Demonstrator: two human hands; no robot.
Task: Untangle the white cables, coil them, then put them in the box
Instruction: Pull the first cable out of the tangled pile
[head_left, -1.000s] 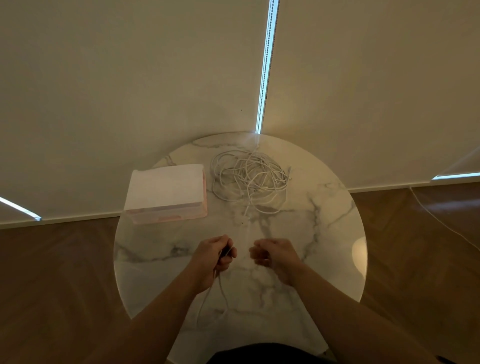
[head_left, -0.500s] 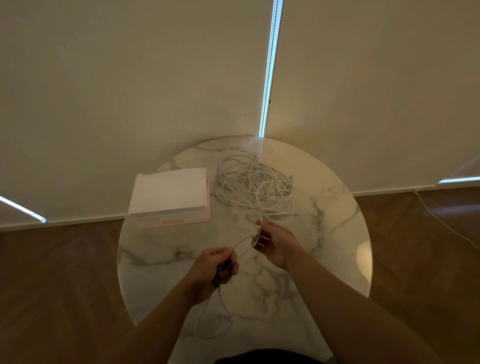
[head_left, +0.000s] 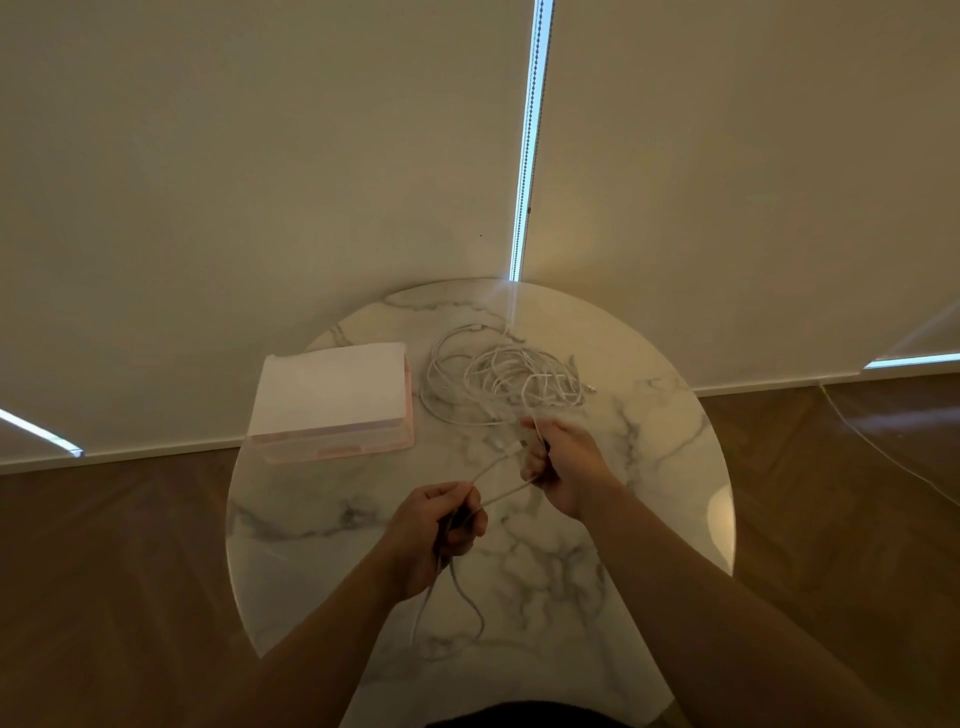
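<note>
Holding one strand (head_left: 506, 492) taut, the left hand (head_left: 436, 530) and right hand (head_left: 566, 462) each curl their fingers (head_left: 535, 457) around it, likely to draw it clear of the white cables (head_left: 498, 379) tangled on the worktop (head_left: 649, 467) beside the box (head_left: 332, 400).

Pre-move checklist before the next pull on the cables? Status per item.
1. Grip of left hand on cable: ok.
2. Grip of right hand on strands beside the tangle: ok.
3. Strands between hands knot-free: cannot tell.
4. Tangle undone: not ok, heaped on the table.
5. Coil formed: not ok, only a loose loop hangs under the left hand.
6. Box open: cannot tell.
</note>
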